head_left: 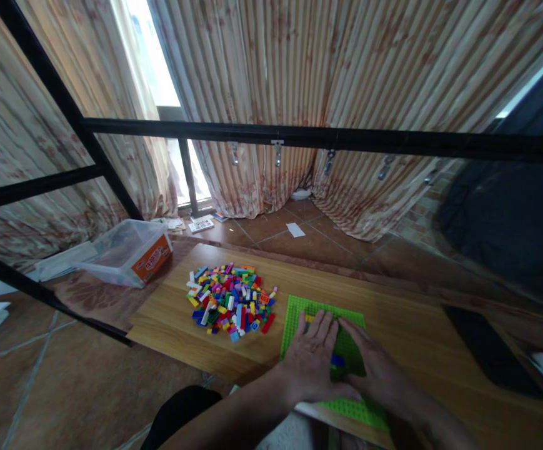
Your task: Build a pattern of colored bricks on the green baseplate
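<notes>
A green studded baseplate point(294, 312) lies on the wooden table near its front edge. My left hand point(311, 356) rests over the plate, palm down with its fingers stretched out. Beneath its fingertips a bit of a yellow brick point(309, 318) shows; the rest of it is hidden. My right hand point(374, 362) is at the plate's right side, thumb and fingers apart, with nothing seen between them. Between the two hands a blue brick point(338, 360) sits on the plate. Left of the plate is a loose heap of many-coloured toy bricks point(231, 300).
A clear plastic box point(125, 250) with an orange label stands beyond the wooden table's point(168, 319) left end. A dark flat panel point(491, 350) lies at the right. A black metal rail point(275, 132) crosses in front of the curtains point(262, 69). Papers lie on the tiled floor.
</notes>
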Available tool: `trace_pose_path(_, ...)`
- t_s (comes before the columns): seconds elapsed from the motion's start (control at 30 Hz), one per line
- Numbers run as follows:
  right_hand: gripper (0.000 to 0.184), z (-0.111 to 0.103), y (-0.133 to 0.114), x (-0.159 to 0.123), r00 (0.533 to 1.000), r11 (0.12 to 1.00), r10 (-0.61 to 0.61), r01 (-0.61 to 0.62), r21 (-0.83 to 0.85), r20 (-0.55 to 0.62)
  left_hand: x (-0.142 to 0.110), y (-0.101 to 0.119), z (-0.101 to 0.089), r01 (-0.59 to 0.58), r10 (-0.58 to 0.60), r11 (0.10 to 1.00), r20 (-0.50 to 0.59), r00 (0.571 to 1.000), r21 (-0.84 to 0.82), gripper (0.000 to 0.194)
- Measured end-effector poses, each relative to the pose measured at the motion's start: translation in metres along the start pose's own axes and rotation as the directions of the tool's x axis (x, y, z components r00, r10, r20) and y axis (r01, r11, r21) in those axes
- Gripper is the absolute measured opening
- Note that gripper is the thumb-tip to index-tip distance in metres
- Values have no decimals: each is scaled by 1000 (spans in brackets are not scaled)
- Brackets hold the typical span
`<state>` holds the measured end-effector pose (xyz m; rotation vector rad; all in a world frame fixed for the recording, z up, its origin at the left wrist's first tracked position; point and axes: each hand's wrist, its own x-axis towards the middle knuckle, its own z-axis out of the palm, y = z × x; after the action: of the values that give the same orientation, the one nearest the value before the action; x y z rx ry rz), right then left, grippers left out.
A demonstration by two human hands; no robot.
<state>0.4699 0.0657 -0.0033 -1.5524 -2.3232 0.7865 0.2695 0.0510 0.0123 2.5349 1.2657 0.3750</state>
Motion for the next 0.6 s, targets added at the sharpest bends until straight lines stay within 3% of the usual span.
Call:
trace_pose_path(0.2,90,-2,9,-2,1000,999,9,-8,32,-23,10,6,3,10,-9,1000,44,999,-20,97)
trace_pose_path(0.3,80,-7,7,-2,999,999,-8,11,45,-54,11,5,4,12,-10,999,47,999,-34,94)
trace_pose_path(0.43,55,-11,-13,9,971,997,2,17,77,-239,10,6,7,13,-13,999,20,1000,-32,92)
trace_pose_path(0.6,55,11,-49,35,966,993,-119,117,-23,-231,11,8,12,-15,14,1000,-16,1000,-19,86)
